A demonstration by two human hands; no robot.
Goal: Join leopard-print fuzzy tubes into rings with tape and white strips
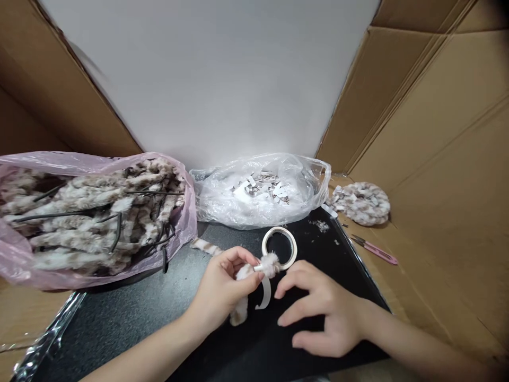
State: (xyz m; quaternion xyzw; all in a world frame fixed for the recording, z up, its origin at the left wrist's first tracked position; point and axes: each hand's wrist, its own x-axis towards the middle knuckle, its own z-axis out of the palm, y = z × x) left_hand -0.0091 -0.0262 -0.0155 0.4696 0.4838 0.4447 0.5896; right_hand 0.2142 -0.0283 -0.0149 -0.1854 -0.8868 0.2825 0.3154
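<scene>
My left hand (222, 284) pinches a furry white-and-brown strip (239, 312) between thumb and fingers. Its fluffy end (270, 265) sticks out past the fingertips, and another length hangs below the hand. A narrow white piece, which looks like tape, shows at the pinch. To the right, my right hand (318, 313) is held with fingers apart and nothing visible in them. Just behind both hands lies a roll of cream masking tape (295, 249). A curved white strip (264, 295) hangs or lies between the hands; I cannot tell whether it is attached.
A pink plastic bag (191, 212) of furry strips and dark cords stands at left. Behind is a clear bag (222, 207) with paper scraps. Right of the black board (326, 249) lie a coiled furry strip (368, 204) and a pink cutter (379, 253). Cardboard walls (445, 116) flank the area.
</scene>
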